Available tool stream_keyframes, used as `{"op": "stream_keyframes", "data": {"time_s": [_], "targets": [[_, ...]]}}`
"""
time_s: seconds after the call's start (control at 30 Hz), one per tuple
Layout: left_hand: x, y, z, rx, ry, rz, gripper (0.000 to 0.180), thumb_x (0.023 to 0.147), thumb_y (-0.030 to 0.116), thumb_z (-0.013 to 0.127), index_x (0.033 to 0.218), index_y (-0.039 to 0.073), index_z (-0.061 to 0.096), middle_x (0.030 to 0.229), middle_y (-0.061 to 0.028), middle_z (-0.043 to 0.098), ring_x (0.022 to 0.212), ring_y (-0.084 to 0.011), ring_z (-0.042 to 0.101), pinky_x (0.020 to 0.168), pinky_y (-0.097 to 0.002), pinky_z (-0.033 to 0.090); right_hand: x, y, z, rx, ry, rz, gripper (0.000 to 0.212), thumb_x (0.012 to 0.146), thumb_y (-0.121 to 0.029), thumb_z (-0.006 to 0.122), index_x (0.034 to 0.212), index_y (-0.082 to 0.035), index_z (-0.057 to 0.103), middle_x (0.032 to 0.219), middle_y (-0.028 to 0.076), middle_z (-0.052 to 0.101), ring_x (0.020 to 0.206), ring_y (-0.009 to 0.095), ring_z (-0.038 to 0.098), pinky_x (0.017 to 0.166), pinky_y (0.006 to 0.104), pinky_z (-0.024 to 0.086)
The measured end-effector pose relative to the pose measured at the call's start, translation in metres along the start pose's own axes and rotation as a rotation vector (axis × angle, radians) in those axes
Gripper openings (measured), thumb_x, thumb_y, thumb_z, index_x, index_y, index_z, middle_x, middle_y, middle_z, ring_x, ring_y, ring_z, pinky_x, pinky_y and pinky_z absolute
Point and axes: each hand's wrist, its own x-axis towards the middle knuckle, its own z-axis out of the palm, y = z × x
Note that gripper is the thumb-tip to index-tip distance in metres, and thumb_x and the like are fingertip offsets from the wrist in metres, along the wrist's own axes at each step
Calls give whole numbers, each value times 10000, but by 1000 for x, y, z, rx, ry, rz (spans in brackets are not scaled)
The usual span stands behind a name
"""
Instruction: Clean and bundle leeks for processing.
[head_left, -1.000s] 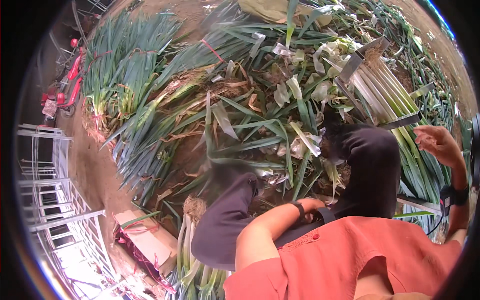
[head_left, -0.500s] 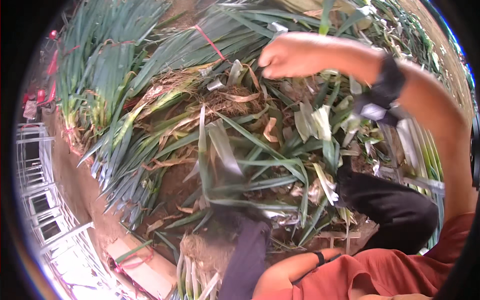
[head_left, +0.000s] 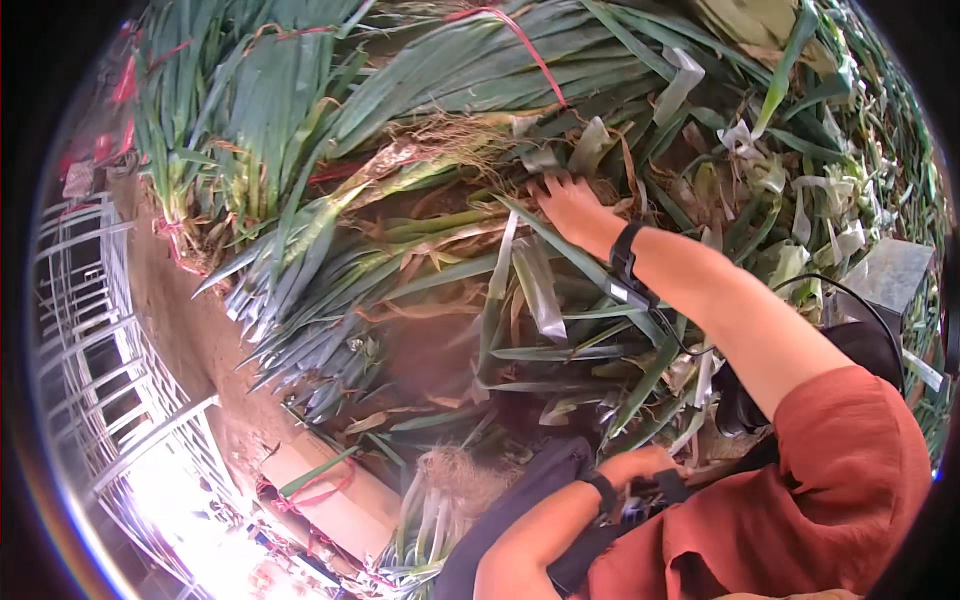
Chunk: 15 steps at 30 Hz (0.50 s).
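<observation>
My right hand [head_left: 575,208] reaches across the pile, its bent, slightly parted fingers at the root ends of the large green onions [head_left: 430,230]. No held object shows in it. The dry, tangled roots [head_left: 465,140] lie just beyond its fingertips. Low in the picture, close to my lap, my left hand [head_left: 640,466] is closed, with a dark object beside it; what it grips, if anything, is hidden. Left of my dark trouser leg stand several trimmed onion stalks [head_left: 430,515] with a pale root clump [head_left: 460,475] on top. Peeled leaves [head_left: 540,285] lie between my hands.
Tied onion bundles [head_left: 250,120] stand at the far left, and a red tie [head_left: 525,50] circles another bundle. A white metal rack [head_left: 110,330] lines the left side. A cardboard piece [head_left: 335,490] lies at lower left. Leaf scraps [head_left: 800,190] heap at right, near a grey metal box [head_left: 890,275].
My right hand has come down from above the pile to the root ends. More of my left hand shows now, and the view has shifted.
</observation>
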Motion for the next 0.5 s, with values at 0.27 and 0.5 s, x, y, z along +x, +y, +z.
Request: {"op": "stream_keyframes", "data": {"time_s": [0.27,0.5], "targets": [[-48,-1,-49,186,648,414,322,740,334,555,843,53,675,859,-186,643,761,-334,621,705,-425,490,-66,-67,-69,296,-495,-6,311,674,-143,579,968,-41,576,796,209,627,775,375,620,644,428,475],[-165,-25,-60,322,1185,82,291,785,265,510,837,8,636,840,-195,615,794,-377,581,717,-439,451,-81,-146,-222,37,-636,-120,247,650,-192,626,775,19,660,746,134,636,712,240,624,638,367,491]]}}
